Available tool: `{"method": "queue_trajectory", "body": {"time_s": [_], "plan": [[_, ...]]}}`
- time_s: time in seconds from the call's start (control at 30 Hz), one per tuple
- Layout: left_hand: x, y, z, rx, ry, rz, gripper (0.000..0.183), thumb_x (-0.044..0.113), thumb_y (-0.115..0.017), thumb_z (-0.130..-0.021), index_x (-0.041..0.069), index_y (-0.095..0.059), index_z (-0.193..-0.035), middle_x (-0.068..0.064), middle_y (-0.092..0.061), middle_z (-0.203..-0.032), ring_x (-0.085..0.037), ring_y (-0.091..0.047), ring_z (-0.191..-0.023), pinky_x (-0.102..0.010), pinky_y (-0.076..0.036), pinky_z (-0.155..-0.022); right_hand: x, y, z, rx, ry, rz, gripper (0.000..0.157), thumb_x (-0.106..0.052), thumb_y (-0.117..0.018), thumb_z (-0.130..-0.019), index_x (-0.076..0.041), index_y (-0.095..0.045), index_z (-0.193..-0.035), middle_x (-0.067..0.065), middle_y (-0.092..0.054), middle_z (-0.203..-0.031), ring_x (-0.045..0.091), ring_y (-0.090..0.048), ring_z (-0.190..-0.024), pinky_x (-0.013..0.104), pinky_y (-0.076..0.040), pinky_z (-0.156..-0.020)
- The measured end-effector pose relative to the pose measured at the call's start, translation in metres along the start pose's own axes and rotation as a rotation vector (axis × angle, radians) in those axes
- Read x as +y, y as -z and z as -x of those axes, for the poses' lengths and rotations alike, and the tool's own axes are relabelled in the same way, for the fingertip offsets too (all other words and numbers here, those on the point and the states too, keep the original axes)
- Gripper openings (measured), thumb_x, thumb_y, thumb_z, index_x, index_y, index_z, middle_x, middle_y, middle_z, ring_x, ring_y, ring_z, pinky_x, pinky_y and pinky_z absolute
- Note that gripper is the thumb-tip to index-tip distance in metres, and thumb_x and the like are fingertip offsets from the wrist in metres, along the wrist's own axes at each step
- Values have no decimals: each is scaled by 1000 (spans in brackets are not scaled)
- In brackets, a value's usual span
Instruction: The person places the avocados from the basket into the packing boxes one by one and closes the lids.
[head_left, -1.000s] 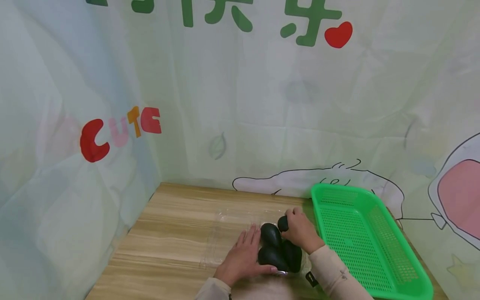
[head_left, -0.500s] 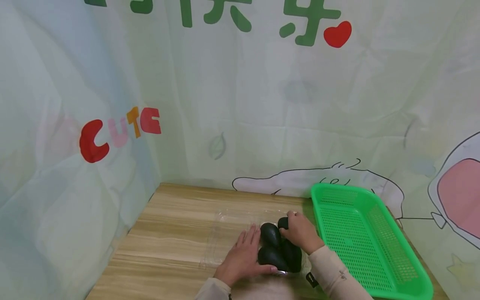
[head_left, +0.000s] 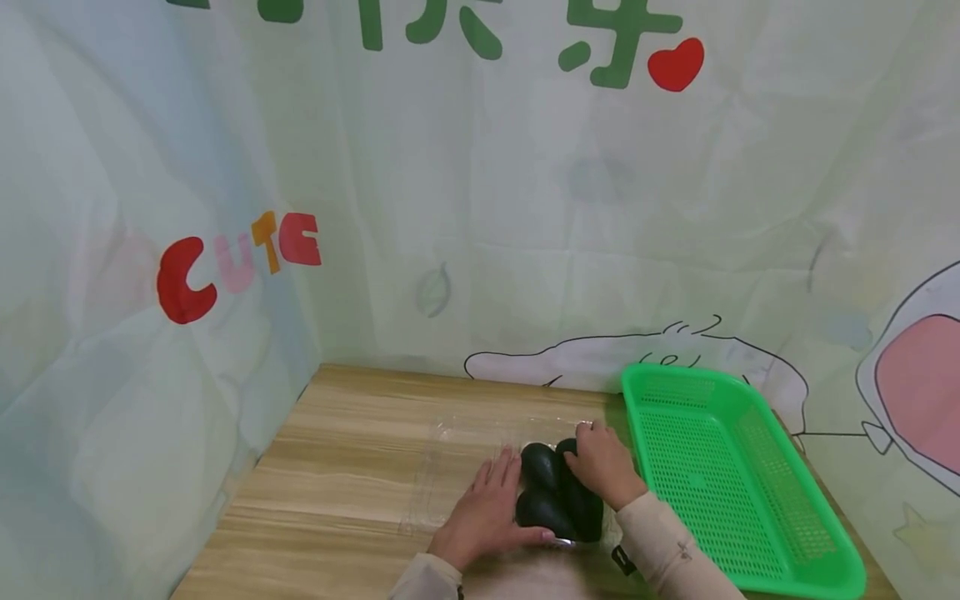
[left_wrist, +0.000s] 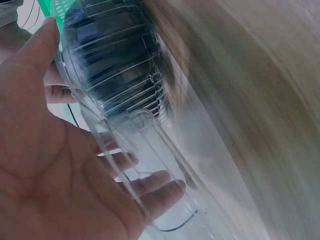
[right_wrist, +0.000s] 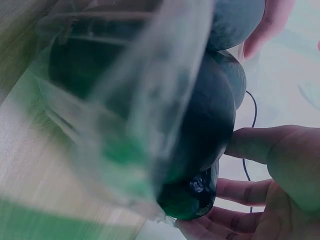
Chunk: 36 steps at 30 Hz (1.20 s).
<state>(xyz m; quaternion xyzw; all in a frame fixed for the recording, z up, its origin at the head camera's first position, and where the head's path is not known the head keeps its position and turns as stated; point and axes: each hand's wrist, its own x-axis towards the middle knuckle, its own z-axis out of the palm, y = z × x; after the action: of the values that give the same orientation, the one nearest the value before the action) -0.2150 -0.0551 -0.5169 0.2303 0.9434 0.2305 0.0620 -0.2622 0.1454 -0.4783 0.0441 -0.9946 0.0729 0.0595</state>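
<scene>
A clear plastic clamshell box (head_left: 444,433) lies unfolded on the wooden table, with several dark green avocados (head_left: 539,468) packed in its right half. My left hand (head_left: 483,512) rests along the middle of the box, fingers straight and thumb spread by the near edge; the left wrist view shows its fingertips (left_wrist: 167,192) through the clear plastic. At the far right corner of the box, my right hand (head_left: 602,467) holds an avocado (head_left: 567,451) between thumb and fingers. In the right wrist view its thumb (right_wrist: 250,145) touches dark fruit, and clear plastic hides part of the load.
A green slotted basket (head_left: 705,483) stands close to the right of the box and the right forearm. A printed cloth (head_left: 525,208) hangs behind and at the left of the table (head_left: 337,450). A black tag (head_left: 622,560) lies by the right sleeve.
The right hand and its avocado have come slightly down and nearer, into the corner beside the other avocados. My left hand has stayed in place.
</scene>
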Motion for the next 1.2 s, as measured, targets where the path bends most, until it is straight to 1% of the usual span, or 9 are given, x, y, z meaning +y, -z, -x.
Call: {"method": "queue_trajectory", "body": {"time_s": [0.23,0.57,0.73,0.87,1.03,1.2], "plan": [[2,1,1,5,1,11,118,79,-60,-69,5,-20,-152,-15,-15,-160,-37,-20,-145,-53,-27,-113,1,1,2,21,-1,-10,41,-30,-73,-84,4,-62,-105,21,-59,-102,34,-60,-88,49,-55,-71],[2,1,0,2,1,8,119,79,-60,-69,5,-19,-153,-15,-15,-160,-34,-20,-145,-52,-25,-114,3,-1,4,74,35,-13,38,-29,-72,-84,5,-62,-99,21,-59,-96,34,-60,-82,49,-54,-66],[2,0,0,8,-2,12,118,79,-60,-69,5,-19,-153,-15,-14,-160,-35,-20,-145,-53,-26,-114,4,-3,4,66,25,-20,38,-29,-71,-85,4,-61,-101,21,-59,-97,33,-60,-84,48,-54,-68],[2,2,0,2,11,15,119,80,-60,-69,7,-19,-153,-14,-13,-161,-39,-20,-144,-54,-28,-112,3,-1,5,58,21,-27,38,-28,-71,-85,4,-61,-102,21,-59,-99,33,-61,-85,48,-54,-70],[3,2,0,-3,17,-2,119,81,-58,-69,7,-17,-153,-14,-10,-161,-38,-18,-145,-54,-25,-114,3,0,6,53,12,-38,36,-28,-70,-86,3,-62,-103,20,-60,-100,32,-60,-86,48,-54,-71],[4,2,2,39,8,9,118,79,-59,-69,8,-17,-154,-15,-10,-161,-40,-18,-145,-56,-27,-112,2,2,8,71,10,-41,36,-28,-71,-85,2,-62,-101,20,-60,-99,32,-60,-85,48,-54,-69]]}}
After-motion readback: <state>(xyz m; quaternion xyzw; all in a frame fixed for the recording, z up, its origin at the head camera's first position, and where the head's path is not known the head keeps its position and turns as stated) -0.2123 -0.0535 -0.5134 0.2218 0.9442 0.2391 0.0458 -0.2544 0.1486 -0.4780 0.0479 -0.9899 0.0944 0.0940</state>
